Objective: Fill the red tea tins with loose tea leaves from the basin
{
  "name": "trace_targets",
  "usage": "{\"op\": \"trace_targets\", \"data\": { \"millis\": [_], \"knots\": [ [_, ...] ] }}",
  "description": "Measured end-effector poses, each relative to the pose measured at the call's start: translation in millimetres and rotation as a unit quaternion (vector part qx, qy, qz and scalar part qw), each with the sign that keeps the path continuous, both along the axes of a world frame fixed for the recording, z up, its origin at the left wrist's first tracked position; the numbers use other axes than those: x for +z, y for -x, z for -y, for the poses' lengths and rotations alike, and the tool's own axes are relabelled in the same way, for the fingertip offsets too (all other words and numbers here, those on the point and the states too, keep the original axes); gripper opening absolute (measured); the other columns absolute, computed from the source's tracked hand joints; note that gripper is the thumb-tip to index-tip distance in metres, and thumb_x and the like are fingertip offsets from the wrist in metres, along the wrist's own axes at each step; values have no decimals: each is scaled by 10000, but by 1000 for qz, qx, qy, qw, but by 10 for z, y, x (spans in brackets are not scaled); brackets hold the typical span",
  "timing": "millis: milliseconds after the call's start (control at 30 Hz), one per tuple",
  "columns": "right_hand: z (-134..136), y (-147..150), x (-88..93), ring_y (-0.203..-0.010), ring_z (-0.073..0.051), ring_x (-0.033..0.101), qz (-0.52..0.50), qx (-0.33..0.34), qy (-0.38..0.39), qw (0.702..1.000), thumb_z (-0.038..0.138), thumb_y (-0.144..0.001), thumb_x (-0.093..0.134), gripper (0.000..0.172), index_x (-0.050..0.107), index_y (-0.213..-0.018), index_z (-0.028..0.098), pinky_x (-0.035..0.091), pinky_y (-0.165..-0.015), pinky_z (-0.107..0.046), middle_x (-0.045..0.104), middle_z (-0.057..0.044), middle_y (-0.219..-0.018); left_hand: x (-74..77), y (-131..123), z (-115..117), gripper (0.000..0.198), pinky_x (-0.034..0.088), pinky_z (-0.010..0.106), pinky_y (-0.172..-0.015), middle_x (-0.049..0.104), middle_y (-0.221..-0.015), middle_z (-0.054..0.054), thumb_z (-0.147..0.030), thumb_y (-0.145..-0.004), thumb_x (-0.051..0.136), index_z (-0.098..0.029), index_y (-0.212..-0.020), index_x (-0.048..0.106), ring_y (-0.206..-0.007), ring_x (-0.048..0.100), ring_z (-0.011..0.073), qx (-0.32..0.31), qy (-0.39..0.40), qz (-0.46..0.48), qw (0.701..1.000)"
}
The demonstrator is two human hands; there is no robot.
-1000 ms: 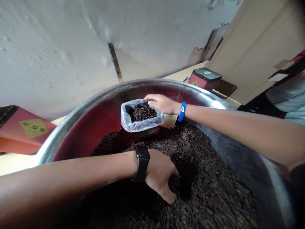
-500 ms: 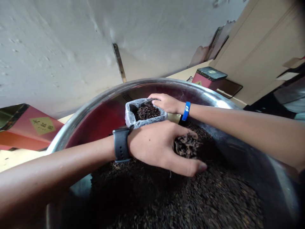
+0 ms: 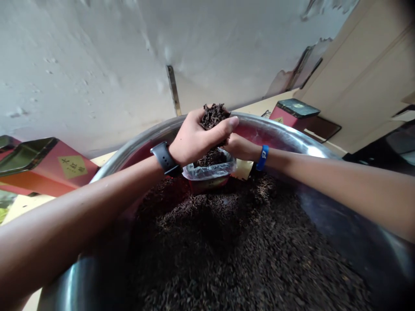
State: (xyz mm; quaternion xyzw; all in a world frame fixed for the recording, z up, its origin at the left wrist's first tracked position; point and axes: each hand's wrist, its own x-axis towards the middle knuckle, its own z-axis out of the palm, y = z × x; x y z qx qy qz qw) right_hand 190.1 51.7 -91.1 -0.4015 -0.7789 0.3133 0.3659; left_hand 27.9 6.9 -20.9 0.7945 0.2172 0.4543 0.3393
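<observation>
My left hand (image 3: 197, 136), with a dark watch on its wrist, is cupped around a heap of dark loose tea leaves (image 3: 215, 116) above a red tin (image 3: 207, 183). A clear plastic bag (image 3: 210, 172) lines this tin, and tea shows inside it. At the tin's far right side is my right hand (image 3: 241, 147), closed on its rim or liner; the fingertips are partly hidden behind my left hand. The tin stands within a wide metal basin (image 3: 155, 131), on a bed of loose tea (image 3: 246, 250).
Red tins with yellow labels (image 3: 73, 166) stand left of the basin. Another red tin with a dark lid (image 3: 296, 110) is at the right, beside a cardboard box (image 3: 366, 60). A grey wall (image 3: 97, 65) rises behind. A yellowish piece (image 3: 243, 168) lies beside the lined tin.
My left hand has risen from the tea in the basin, moving up and away to above the lined tin with a handful of tea. My right hand stays at the tin.
</observation>
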Motion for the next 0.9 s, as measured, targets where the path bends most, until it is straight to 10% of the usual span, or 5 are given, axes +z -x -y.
{"op": "trace_targets", "data": {
  "millis": [900],
  "knots": [
    [-29,-37,-71,-810,-202,537,22,49,42,998,442,-820,456,347,588,-949,149,426,-732,-357,619,-75,-914,-253,62,-309,271,441,253,-627,585,-727,39,-387,-829,489,-120,-839,535,-652,520,117,50,0,-72,996]
  ]
}}
